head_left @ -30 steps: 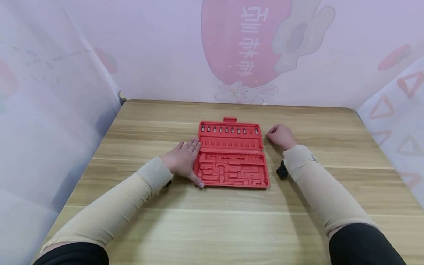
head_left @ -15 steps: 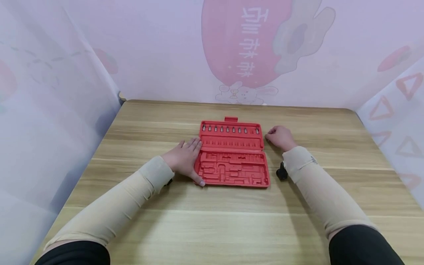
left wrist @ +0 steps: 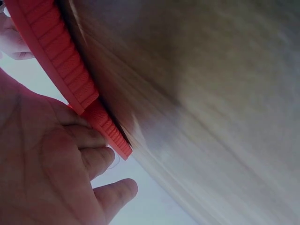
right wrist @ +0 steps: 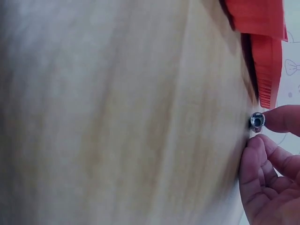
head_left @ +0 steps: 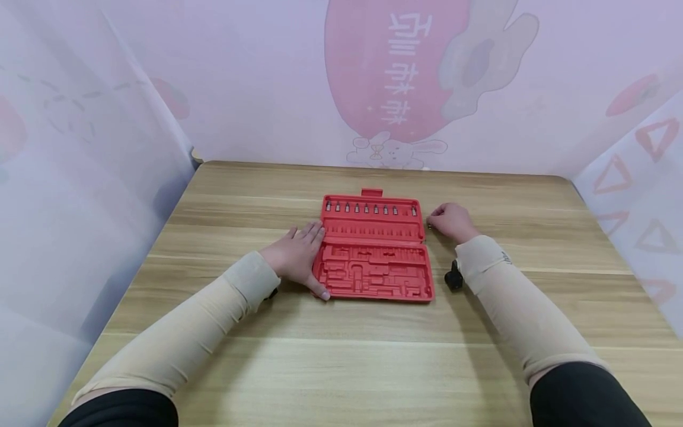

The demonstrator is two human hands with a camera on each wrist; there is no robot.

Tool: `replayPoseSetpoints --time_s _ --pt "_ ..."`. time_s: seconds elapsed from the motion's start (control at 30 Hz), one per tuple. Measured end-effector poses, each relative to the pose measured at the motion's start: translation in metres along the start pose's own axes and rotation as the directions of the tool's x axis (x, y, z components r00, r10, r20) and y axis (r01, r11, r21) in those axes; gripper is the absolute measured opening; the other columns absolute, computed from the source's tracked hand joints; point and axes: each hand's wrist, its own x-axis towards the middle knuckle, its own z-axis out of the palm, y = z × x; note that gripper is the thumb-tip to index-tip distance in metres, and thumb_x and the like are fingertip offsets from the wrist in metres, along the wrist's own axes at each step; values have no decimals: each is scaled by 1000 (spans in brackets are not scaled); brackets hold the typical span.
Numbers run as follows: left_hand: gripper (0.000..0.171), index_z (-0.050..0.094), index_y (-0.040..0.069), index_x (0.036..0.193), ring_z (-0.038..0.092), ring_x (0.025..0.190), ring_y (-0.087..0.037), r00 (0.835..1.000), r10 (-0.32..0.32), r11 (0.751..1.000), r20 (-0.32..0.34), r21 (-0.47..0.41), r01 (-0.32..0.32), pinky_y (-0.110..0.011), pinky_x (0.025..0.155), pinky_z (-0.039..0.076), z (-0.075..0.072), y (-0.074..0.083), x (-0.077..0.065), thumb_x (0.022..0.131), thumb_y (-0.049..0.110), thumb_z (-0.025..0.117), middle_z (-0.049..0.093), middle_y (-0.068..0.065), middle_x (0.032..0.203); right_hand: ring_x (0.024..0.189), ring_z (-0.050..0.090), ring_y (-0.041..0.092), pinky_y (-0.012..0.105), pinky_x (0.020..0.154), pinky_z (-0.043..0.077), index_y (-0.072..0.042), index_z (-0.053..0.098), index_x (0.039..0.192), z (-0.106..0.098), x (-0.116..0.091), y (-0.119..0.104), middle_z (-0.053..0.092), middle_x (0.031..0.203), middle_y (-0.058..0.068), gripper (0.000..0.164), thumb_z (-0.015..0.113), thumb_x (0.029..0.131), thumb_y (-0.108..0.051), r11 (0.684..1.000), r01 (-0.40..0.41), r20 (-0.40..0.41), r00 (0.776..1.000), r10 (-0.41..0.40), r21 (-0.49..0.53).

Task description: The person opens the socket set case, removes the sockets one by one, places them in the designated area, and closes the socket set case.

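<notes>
A red plastic tool case [head_left: 376,242] lies unfolded on the wooden table, its upper half bearing a row of several small metal sockets [head_left: 366,209] with a gap before the rightmost one. Its lower half has bare moulded recesses [head_left: 373,274]. My left hand [head_left: 296,255] rests with straight fingers along the case's left edge, thumb at the lower left corner; the left wrist view shows the palm [left wrist: 42,159] beside the ribbed red wall. Just right of the case, my right hand [head_left: 452,220] pinches a small shiny socket [right wrist: 257,121], its round hole facing the right wrist camera, close over the table.
The wooden table [head_left: 373,367] reaches back to a pale printed cloth [head_left: 256,89] behind it. More cloth hangs along the left and right sides. A latch tab [head_left: 371,192] sticks out from the case's far edge.
The case and my left hand have shifted very slightly to the right. My right hand has edged a little left, and the small socket shows again below its fingers after being hidden half a second ago.
</notes>
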Motion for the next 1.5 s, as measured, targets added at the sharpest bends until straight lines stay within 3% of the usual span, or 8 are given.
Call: replayPoseSetpoints --time_s 0.43,0.67,0.8,0.9,1.03,1.3,1.4,1.5 --pt "150 3 -6 162 -3 157 -37 1000 -1 1000 1 9 1 -56 125 5 -1 1 -2 67 85 74 -3 -24 170 93 59 31 42 83 51 6 68 110 1 0 0 68 108 21 28 59 98 -17 1000 9 -7 1000 -9 6" --pt "150 2 -7 162 -3 157 -37 1000 1 1000 6 2 -1 -55 125 5 -1 1 -1 67 84 75 -4 -25 169 91 58 30 37 77 49 6 68 109 1 1 -1 68 106 20 30 57 96 -19 1000 -4 -9 1000 4 9" --pt "150 2 -7 162 -3 157 -37 1000 3 1000 8 -1 -3 -55 125 5 -1 1 -1 68 84 75 -4 -25 169 89 57 27 33 74 46 5 68 111 0 0 0 67 104 18 32 56 96 -21 999 -23 -6 1000 23 30" --pt "150 2 -7 162 -3 157 -37 1000 3 1000 8 -9 -3 -55 125 5 -2 1 -1 68 83 76 -4 -25 169 85 57 23 30 72 47 6 67 111 -3 -1 0 66 95 13 33 55 98 -22 992 -60 6 998 60 113" --pt "149 2 -7 162 -3 157 -37 1000 2 1000 9 -22 -2 -55 125 4 -2 1 -2 68 82 77 -4 -25 169 82 56 18 28 74 49 8 64 121 -9 0 -1 62 92 8 36 55 103 -22 945 -118 45 993 109 305" --pt "150 1 -8 162 -3 156 -38 1000 -2 1000 6 -21 2 -55 125 5 -2 0 -3 68 82 77 -5 -25 169 89 62 9 22 83 56 14 51 139 -13 5 -18 59 119 19 45 53 107 -18 823 -144 136 987 82 549" --pt "150 1 -7 162 -3 156 -38 1000 1 1000 6 -24 -1 -55 125 4 -2 1 -3 68 82 77 -5 -25 169 90 61 13 27 87 56 13 53 137 -11 6 -27 59 116 18 43 52 107 -18 854 -122 133 989 63 506" --pt "149 1 -7 162 -4 156 -37 1000 4 1000 10 -25 -3 -55 125 4 -2 2 -3 69 82 77 -5 -25 169 92 59 17 33 90 55 10 58 134 -8 8 -34 60 112 17 41 52 106 -20 915 -97 126 991 51 392"
